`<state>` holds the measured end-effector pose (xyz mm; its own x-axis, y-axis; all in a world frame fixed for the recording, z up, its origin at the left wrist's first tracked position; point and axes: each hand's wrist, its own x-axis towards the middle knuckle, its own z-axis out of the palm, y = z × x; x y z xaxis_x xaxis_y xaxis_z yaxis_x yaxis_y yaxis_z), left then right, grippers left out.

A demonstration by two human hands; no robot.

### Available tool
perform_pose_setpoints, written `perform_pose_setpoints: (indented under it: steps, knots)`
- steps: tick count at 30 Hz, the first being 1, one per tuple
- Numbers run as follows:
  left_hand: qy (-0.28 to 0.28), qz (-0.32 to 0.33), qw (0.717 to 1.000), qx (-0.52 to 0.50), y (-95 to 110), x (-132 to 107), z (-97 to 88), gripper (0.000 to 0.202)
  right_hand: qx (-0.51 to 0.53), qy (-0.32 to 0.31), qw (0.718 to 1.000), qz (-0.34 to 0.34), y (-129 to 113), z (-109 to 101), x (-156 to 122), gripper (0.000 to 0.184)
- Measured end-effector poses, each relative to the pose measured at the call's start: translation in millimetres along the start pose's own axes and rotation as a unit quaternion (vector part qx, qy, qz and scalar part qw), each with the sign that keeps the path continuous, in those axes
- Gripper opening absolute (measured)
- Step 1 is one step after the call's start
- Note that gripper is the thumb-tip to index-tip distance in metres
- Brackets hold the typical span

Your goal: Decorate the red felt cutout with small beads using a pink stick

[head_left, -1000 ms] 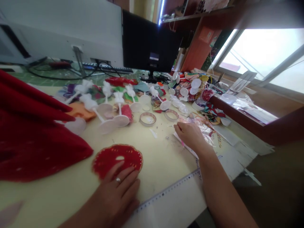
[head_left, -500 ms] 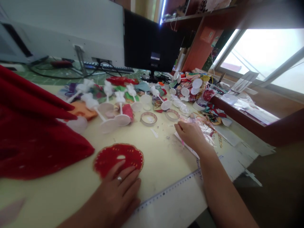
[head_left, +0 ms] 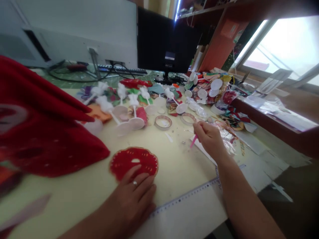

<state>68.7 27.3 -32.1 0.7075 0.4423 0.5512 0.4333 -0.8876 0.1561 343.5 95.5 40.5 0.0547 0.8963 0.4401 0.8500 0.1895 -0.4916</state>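
From where I stand, the left hand [head_left: 138, 199] lies palm down, its fingers loosely outstretched and gripping nothing, the fingertips resting on the near edge of a red scalloped piece [head_left: 123, 164]. That piece lies flat on the pale tabletop [head_left: 174, 169] with a small opening near its middle, and the light press looks meant to stop it sliding. Over to the right, the right hand [head_left: 209, 137] is closed, fingers pinched round a slim pink stick [head_left: 193, 141] held low and slanting, tip toward the table, probably so it can be guided finely near the small shiny bits [head_left: 183, 142] there. A ruler [head_left: 184, 199] runs along the near side, and two tape rings [head_left: 163, 127] lie beyond the hands, seemingly pushed out of the way. As for containers, crinkled clear packaging [head_left: 228, 136] is spread just beside the right wrist; I can't tell what it holds. Farther back, a clear plastic bag [head_left: 198, 108] lies on its side, its contents too blurred to make out.
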Motion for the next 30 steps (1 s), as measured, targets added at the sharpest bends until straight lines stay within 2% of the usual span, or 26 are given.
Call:
perform_pose_setpoints:
  steps: [4,9,16,22,30]
  knots:
    - [-0.019,-0.002,1.000,0.000,1.1,-0.8,-2.4,0.018,0.173,0.012,0.985,0.013,-13.9,13.0,-9.3,0.034]
    - [-0.030,-0.012,0.999,-0.001,1.5,-1.9,-2.3,0.018,0.260,-0.053,0.964,0.013,-30.5,31.8,-22.9,0.032]
    - [-0.040,-0.013,0.999,0.003,1.0,1.5,-4.0,0.018,0.250,-0.125,0.959,-0.043,-38.5,44.6,-37.9,0.031]
    - [-0.048,-0.016,0.999,0.009,0.6,1.3,-5.3,0.017,0.204,-0.140,0.965,-0.092,-45.5,43.5,-42.7,0.031]
    - [-0.049,-0.020,0.999,0.002,0.5,2.5,-5.0,0.016,0.184,-0.135,0.967,-0.110,-46.6,42.8,-42.1,0.031]
